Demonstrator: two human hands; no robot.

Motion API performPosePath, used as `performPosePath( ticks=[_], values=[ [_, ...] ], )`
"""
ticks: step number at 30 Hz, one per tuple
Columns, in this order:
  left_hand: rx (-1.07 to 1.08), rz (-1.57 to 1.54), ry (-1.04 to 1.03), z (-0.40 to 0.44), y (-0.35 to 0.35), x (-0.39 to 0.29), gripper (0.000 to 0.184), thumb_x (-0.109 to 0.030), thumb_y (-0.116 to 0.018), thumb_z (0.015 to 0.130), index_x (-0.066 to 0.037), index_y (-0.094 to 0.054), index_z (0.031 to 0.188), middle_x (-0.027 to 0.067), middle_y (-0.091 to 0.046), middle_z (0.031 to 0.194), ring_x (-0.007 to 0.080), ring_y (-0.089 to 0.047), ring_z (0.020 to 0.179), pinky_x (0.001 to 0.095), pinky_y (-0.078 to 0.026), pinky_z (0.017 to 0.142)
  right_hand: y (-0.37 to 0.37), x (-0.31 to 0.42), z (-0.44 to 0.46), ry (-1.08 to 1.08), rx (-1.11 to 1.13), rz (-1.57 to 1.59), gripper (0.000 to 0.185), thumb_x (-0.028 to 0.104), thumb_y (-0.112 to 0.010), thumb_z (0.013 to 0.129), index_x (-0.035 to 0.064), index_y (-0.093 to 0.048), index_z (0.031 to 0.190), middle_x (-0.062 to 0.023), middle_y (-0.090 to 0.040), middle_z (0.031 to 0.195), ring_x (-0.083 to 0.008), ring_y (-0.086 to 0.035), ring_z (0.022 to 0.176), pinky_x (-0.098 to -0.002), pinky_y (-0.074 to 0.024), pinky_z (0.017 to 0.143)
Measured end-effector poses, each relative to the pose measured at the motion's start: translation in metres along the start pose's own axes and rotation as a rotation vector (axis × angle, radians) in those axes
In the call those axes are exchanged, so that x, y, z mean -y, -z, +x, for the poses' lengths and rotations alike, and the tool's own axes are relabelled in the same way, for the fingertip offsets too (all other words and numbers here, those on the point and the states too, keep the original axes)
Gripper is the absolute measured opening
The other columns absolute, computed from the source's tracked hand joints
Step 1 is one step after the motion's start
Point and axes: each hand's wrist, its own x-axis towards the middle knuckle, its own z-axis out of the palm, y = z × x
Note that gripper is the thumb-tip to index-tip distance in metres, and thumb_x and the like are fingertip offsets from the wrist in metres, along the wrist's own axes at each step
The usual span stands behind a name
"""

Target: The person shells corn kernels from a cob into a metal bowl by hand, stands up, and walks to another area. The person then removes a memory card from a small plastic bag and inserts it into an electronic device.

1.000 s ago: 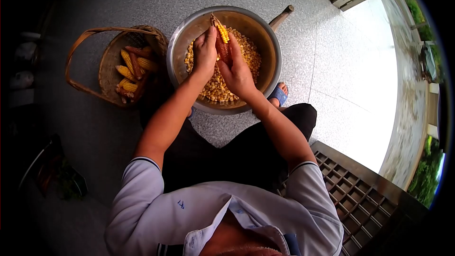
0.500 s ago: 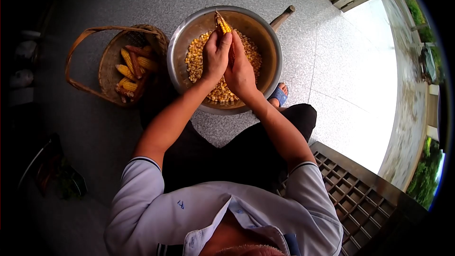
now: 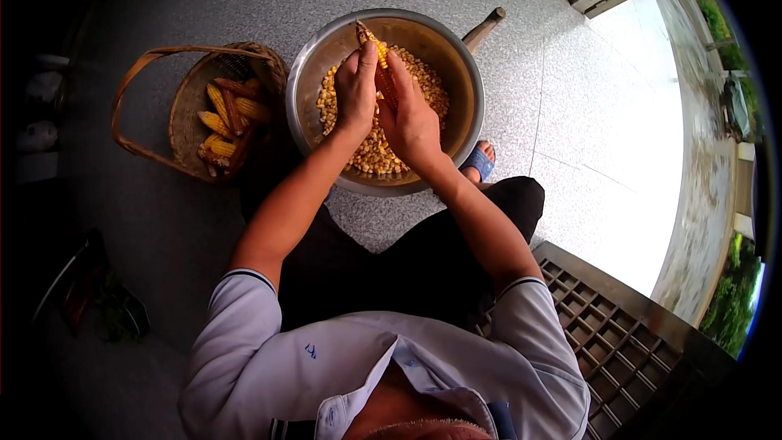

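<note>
Between my two hands is a corn cob [image 3: 387, 86], tilted with its tip up and to the left. Yellow kernels cover its upper part, while the reddish core shows bare lower down. My left hand [image 3: 355, 96] grips the cob from the left, thumb near the kernels. From the other side, my right hand [image 3: 413, 124] wraps its lower part, fingers pressed along it. Both hands are over a wide metal basin [image 3: 303, 118], where loose yellow kernels [image 3: 376, 153] cover the bottom. The cob's lower end is hidden by my right hand.
A handled wicker basket [image 3: 183, 118] with several corn cobs [image 3: 218, 124] stands left of the basin. A wooden handle [image 3: 484, 29] sticks out behind the basin's right rim. My sandalled foot [image 3: 481, 161] is close to its right side. A slatted rack [image 3: 607, 342] lies at lower right.
The cob's tip has shifted slightly left and more bare core shows between my hands. My left hand has moved a little left and up, widening the gap to my right hand.
</note>
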Motion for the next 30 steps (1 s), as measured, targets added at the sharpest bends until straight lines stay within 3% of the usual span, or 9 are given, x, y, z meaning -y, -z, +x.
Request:
performPosePath(
  ticks=[9,12,14,15,17,19,27,28,30],
  values=[
    [-0.127,0.200,-0.104,0.003,0.004,0.013,0.040,-0.032,-0.044,0.101,0.003,-0.063,0.095,0.0064,-0.063,0.082,0.0171,-0.058,0.074,0.0307,-0.046,0.068,-0.011,-0.008,-0.002,0.059,-0.068,0.127,0.070,0.001,-0.053,0.085,0.0125,-0.026,0.148,-0.0241,-0.050,0.132,-0.0398,-0.057,0.113,-0.0429,-0.0514,0.086],
    [-0.138,0.132,-0.139,0.003,0.004,0.010,0.037,-0.029,-0.042,0.101,0.002,-0.063,0.095,0.0058,-0.064,0.083,0.0174,-0.057,0.073,0.0304,-0.046,0.066,-0.007,-0.004,-0.002,0.023,-0.048,0.138,0.071,0.000,-0.054,0.084,0.0133,-0.025,0.148,-0.0234,-0.051,0.131,-0.0395,-0.057,0.112,-0.0430,-0.0520,0.085],
    [-0.063,-0.305,0.140,0.006,0.008,0.006,0.037,-0.030,-0.044,0.102,0.003,-0.062,0.102,0.0099,-0.066,0.096,0.0197,-0.064,0.091,0.0296,-0.051,0.082,-0.006,-0.004,-0.002,0.056,-0.054,0.064,0.071,0.000,-0.054,0.084,0.0137,-0.025,0.148,-0.0230,-0.051,0.130,-0.0394,-0.058,0.111,-0.0428,-0.0521,0.084],
    [-0.063,-0.304,0.140,0.007,0.007,0.003,0.037,-0.030,-0.044,0.102,0.003,-0.062,0.102,0.0099,-0.066,0.096,0.0197,-0.064,0.091,0.0296,-0.051,0.082,-0.006,-0.004,-0.002,0.087,-0.058,-0.010,0.072,0.001,-0.055,0.084,0.0141,-0.025,0.148,-0.0227,-0.052,0.130,-0.0393,-0.058,0.110,-0.0427,-0.0522,0.084],
    [-0.107,-0.150,0.073,0.008,0.006,-0.001,0.040,-0.037,-0.049,0.100,-0.001,-0.064,0.097,0.0034,-0.064,0.088,0.0121,-0.057,0.079,0.0277,-0.045,0.070,-0.006,-0.003,-0.002,0.085,-0.053,-0.003,0.072,0.001,-0.055,0.084,0.0143,-0.026,0.148,-0.0228,-0.053,0.128,-0.0396,-0.058,0.109,-0.0429,-0.0520,0.083],
    [-0.098,-0.117,0.044,0.009,0.007,0.004,0.042,-0.040,-0.051,0.099,0.000,-0.064,0.099,0.0030,-0.063,0.089,0.0107,-0.056,0.083,0.0268,-0.045,0.072,-0.007,-0.004,-0.003,0.083,-0.046,0.003,0.072,0.001,-0.056,0.084,0.0146,-0.026,0.148,-0.0229,-0.054,0.126,-0.0399,-0.059,0.108,-0.0432,-0.0517,0.083],
    [-0.023,-0.038,0.023,0.002,0.007,0.000,0.029,-0.025,-0.045,0.102,-0.001,-0.061,0.101,0.0032,-0.063,0.090,0.0104,-0.058,0.080,0.0268,-0.049,0.075,-0.006,-0.012,0.001,0.048,-0.024,0.377,0.075,0.001,-0.056,0.085,0.0093,-0.020,0.150,-0.0240,-0.057,0.123,-0.0348,-0.061,0.110,-0.0372,-0.0500,0.087],
    [-0.022,-0.038,0.023,0.002,0.007,0.000,0.029,-0.025,-0.045,0.102,-0.001,-0.061,0.101,0.0032,-0.063,0.090,0.0104,-0.058,0.080,0.0268,-0.049,0.075,-0.001,-0.008,0.001,0.003,-0.004,0.397,0.074,-0.003,-0.058,0.086,0.0103,-0.022,0.150,-0.0217,-0.053,0.130,-0.0281,-0.056,0.119,-0.0343,-0.0461,0.096],
    [0.029,-0.216,0.053,0.003,0.006,0.000,0.028,-0.024,-0.045,0.101,-0.001,-0.060,0.102,0.0026,-0.062,0.092,0.0101,-0.058,0.083,0.0260,-0.048,0.074,-0.002,-0.008,0.001,-0.037,-0.011,0.365,0.073,-0.002,-0.058,0.086,0.0104,-0.023,0.150,-0.0213,-0.054,0.130,-0.0283,-0.057,0.118,-0.0341,-0.0466,0.095]
  ],
)
